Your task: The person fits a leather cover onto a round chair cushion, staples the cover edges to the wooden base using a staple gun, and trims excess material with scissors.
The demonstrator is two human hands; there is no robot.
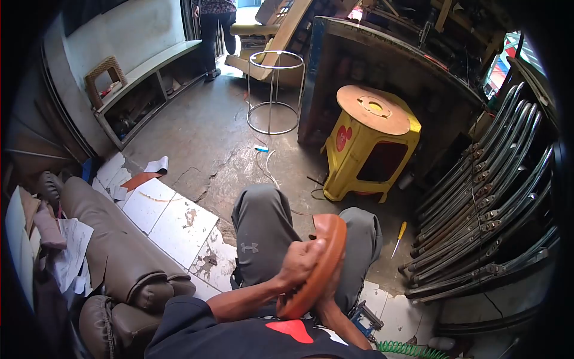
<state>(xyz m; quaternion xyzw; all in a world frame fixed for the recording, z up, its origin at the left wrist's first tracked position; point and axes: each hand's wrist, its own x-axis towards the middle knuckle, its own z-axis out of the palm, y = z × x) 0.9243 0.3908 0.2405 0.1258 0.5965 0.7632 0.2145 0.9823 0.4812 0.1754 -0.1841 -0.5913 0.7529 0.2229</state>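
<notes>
At far left, papers and cloth pieces lie beside a bulky brown leather cushion. Behind, a low white shelf unit bears a square woven frame; its open compartments hold dark items, too dim to identify. A person stands near the doorway, close to a round chrome stool frame. A white-and-blue object and thin cables lie on the grey floor.

In the centre, above the wearer's lap, is a curved orange-brown padded piece, smooth and tilted. The left hand is clenched against its near side, gripping it; the right hand is against the far side, mostly hidden, its closure unclear.

To the right, a blue-and-grey tool sits near a green coiled hose. A yellow plastic stool carries a round tan board. A yellow-handled screwdriver lies beside stacked curved metal tubes.
</notes>
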